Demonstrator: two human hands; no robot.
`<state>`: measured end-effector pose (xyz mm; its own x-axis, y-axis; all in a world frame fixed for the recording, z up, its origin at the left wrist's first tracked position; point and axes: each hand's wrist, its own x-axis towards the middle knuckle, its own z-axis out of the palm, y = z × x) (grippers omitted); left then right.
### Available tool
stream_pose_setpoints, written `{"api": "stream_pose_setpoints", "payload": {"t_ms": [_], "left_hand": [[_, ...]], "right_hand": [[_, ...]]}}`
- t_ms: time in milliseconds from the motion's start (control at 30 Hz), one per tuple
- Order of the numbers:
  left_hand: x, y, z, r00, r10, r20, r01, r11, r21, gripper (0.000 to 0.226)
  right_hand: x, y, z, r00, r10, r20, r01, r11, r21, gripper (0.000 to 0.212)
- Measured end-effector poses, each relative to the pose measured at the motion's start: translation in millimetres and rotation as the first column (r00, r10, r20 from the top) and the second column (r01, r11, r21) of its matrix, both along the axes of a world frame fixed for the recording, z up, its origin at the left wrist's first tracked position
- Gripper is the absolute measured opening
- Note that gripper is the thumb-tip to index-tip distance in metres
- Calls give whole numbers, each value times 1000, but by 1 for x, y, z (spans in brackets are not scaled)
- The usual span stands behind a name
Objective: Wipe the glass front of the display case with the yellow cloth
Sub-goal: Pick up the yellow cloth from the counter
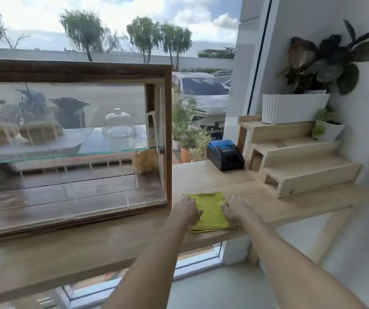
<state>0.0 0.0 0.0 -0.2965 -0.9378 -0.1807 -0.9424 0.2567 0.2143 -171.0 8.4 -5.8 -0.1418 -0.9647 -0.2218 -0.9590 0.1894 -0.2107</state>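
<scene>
My left hand: my left hand point(187, 210) lay on the left edge of the folded yellow-green microfibre cloth point(210, 211), fingers laid forward on the fabric and curled a little at the tips; I could not tell whether they had pinched any of it.
My right hand: my right hand point(235, 209) rested on the cloth's right edge, fingers straight and slightly spread, pressing flat and gripping nothing.
Cloth: it sat flat on the pale wooden counter point(89, 253), between my two hands, just beside the right end of the case and clear of its glass.
Display case: the dark-wood-framed glass display case point(168, 130) stood to my left on the same counter; its wide glass front point(67, 186) faced me, with a glass shelf point(67, 153) inside carrying a clear domed cake cover point(118, 123).
Further back: a black and blue receipt printer point(225, 155), a stepped pale-wood riser point(301, 161) and a white ribbed planter point(295, 108) stood to the right.
Step in hand: by my judgement, the start, taking up the cloth, with no wiping yet done.
Next move: it called for closing my fingers round the cloth, lifting it, and carrying it left to press flat on the glass front.
</scene>
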Motion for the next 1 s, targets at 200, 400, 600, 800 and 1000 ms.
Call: {"api": "stream_pose_setpoints", "payload": {"t_ms": [200,400,600,800,1000], "left_hand": [[-6,-32,-1,997,40,66,-41,999,18,58],[-8,-52,-5,996,49,72,-49,999,-12,43],[-9,-56,-1,995,100,-20,-101,987,-125,30],[-5,-50,2,972,169,-162,-179,982,-52,24],[1,-38,17,945,161,-284,-184,981,-59,25]], "right_hand": [[2,-33,-8,999,-8,50,14,995,-103,49],[4,-61,-7,984,-78,159,105,980,-167,54],[1,-68,-8,848,-288,446,364,927,-94,13],[2,-65,-1,747,-351,564,471,879,-78,21],[-2,-56,13,686,-299,663,483,869,-107,19]]}}
